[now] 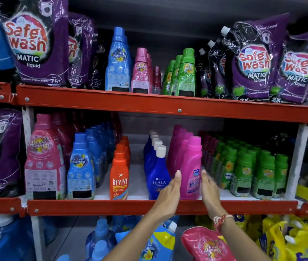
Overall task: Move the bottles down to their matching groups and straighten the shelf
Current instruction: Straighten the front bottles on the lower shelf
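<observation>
— Where the middle shelf (160,207) ran across the view, what stood on it?

— Its red steel lip was bolted, and its white board showed bare between the rows. At its front stood a magenta Vanish bottle (191,168), upright, heading a row of the same kind. Just beside it on the left was a blue Ujala bottle (157,178) with a white cap, then an orange Revive bottle (119,176), each fronting its own row.

— And the hands?

— Both were flat and open, fingers together, gripping nothing. The left hand (169,194) was raised at the Vanish bottle's left side, the right hand (208,187) at its right, palms facing each other. Whether either palm touched the plastic I could not tell; the right one was blurred. A red and white thread band (221,220) circled the right wrist.

— What of the upper shelf (168,105)?

— Another red lip. On it stood a tall blue bottle (118,61), a short row of pink bottles (141,72) and a row of green bottles (184,74), flanked by purple Safewash pouches (36,42) on both sides.

— And the rest of the place?

— A shop aisle with white uprights. Small green bottles (251,172) crowded the middle shelf's right, large pink (44,159) and blue (80,166) bottles its left. Below sat blue, pink and yellow pouches.
</observation>
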### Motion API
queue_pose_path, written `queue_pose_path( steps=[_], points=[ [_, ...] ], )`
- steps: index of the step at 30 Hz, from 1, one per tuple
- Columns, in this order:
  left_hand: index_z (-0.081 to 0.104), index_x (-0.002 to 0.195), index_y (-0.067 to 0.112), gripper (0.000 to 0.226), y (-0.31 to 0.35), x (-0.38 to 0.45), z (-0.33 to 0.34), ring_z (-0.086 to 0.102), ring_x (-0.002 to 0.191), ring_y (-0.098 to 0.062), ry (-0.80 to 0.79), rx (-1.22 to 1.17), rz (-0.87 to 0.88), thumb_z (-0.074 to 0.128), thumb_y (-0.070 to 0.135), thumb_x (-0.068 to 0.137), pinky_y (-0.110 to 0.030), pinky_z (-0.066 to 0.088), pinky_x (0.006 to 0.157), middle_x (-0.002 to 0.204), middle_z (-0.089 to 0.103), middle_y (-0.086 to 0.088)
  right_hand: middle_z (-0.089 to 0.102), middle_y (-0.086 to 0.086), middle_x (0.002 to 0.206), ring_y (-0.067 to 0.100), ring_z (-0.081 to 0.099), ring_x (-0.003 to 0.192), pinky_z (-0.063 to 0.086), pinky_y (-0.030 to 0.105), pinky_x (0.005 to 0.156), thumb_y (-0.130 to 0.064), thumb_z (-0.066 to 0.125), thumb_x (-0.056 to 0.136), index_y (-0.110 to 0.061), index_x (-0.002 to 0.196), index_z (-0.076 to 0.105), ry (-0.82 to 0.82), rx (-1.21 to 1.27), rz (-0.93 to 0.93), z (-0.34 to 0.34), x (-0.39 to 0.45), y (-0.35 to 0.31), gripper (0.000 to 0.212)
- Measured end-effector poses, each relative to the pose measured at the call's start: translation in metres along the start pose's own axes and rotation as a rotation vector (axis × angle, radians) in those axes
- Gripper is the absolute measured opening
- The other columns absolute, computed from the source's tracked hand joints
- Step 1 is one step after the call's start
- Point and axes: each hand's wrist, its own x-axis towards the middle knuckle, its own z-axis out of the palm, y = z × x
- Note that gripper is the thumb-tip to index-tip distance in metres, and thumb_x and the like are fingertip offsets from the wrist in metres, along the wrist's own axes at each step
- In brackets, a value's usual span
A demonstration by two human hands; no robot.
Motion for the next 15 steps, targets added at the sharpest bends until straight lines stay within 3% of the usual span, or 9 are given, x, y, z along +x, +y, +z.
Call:
queue_pose_path(
  steps=[3,6,8,11,15],
  points=[
    [0.027,0.151,0.028,0.085,0.001,0.004,0.013,0.021,0.141,-0.003,-0.108,-0.064,-0.031,0.003,0.077,0.085,-0.027,0.010,0.117,0.156,0.031,0.008,0.064,0.019,0.132,0.034,0.056,0.126,0.040,0.043,0.109,-0.050,0.024,0.103,-0.008,0.125,0.065,-0.126,-0.058,0.013,-0.007,-0.001,-0.002,0.062],
    [0.035,0.147,0.034,0.099,-0.001,0.013,0.018,0.019,0.147,-0.012,-0.095,-0.086,-0.075,0.002,0.090,0.073,-0.041,0.009,0.122,0.156,0.033,0.008,0.067,0.019,0.127,0.032,0.059,0.122,0.040,0.035,0.099,-0.047,0.025,0.103,-0.015,0.115,0.067,-0.163,-0.053,-0.008,-0.015,-0.005,-0.003,0.055],
    [0.037,0.147,0.028,0.103,-0.002,0.018,0.016,0.022,0.146,-0.016,-0.082,-0.110,-0.100,0.001,0.089,0.072,-0.043,0.013,0.122,0.154,0.037,0.004,0.070,0.017,0.122,0.030,0.063,0.114,0.043,0.036,0.099,-0.051,0.025,0.102,-0.024,0.105,0.065,-0.193,-0.045,-0.020,-0.018,-0.007,0.000,0.049],
    [0.030,0.150,0.020,0.120,0.000,0.021,0.013,0.026,0.145,-0.020,-0.073,-0.111,-0.134,0.001,0.095,0.062,-0.043,0.018,0.121,0.157,0.032,-0.004,0.072,0.014,0.118,0.026,0.066,0.109,0.047,0.041,0.103,-0.060,0.026,0.097,-0.027,0.106,0.067,-0.178,-0.039,-0.028,-0.021,-0.007,0.007,0.054],
    [0.029,0.151,0.018,0.118,0.002,0.024,0.014,0.028,0.144,-0.021,-0.071,-0.139,-0.140,0.002,0.090,0.062,-0.044,0.021,0.120,0.158,0.031,-0.007,0.075,0.006,0.100,0.023,0.070,0.102,0.050,0.044,0.101,-0.070,0.029,0.090,-0.033,0.079,0.068,-0.156,-0.030,-0.041,-0.025,-0.007,0.014,0.056]
  ],
)
